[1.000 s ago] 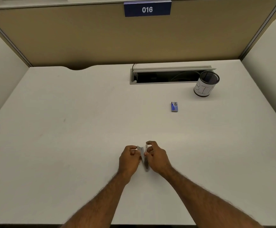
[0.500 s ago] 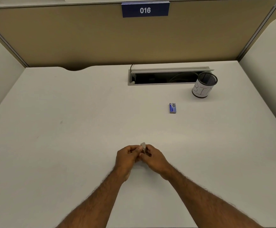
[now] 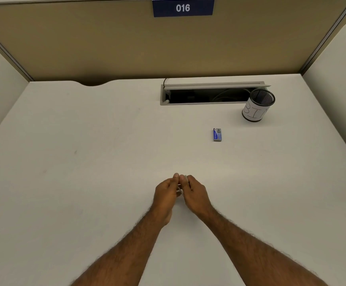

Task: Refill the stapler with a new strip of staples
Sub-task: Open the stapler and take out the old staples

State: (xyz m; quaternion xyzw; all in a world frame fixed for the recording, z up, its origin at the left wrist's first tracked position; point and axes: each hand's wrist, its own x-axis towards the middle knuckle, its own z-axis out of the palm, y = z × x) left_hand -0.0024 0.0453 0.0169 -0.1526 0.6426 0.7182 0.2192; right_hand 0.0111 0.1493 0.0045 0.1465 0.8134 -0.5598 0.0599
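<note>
Both hands, left (image 3: 166, 194) and right (image 3: 195, 195), pinch the small stapler (image 3: 180, 189); staple box (image 3: 217, 134) at 1 o'clock untouched, so reload looks pending.

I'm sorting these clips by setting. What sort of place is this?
Probably an office cubicle: a white desk walled by tan partitions, a numbered sign "016", and a cable tray set into the desk.

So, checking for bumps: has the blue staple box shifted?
No. The box lies in the same spot as before, nearer and to the left of the bin.
</note>
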